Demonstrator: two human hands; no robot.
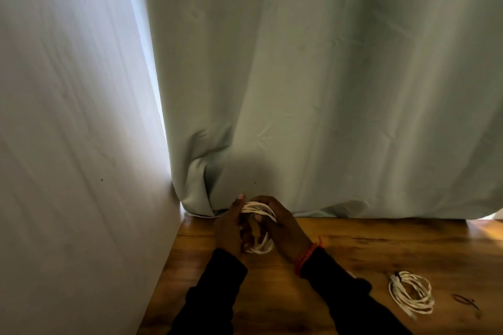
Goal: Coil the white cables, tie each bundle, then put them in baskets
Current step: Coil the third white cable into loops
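The left hand and the right hand both curled their fingers round a white cable wound into loops, held between them above the tabletop. Far to the right, a tied white bundle lay flat.

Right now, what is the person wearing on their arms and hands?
Both arms are in long dark sleeves, almost black, reaching the wrists. The left hand and right hand are bare, with no gloves. An orange-red beaded bracelet circles the right wrist at the cuff. No rings can be made out.
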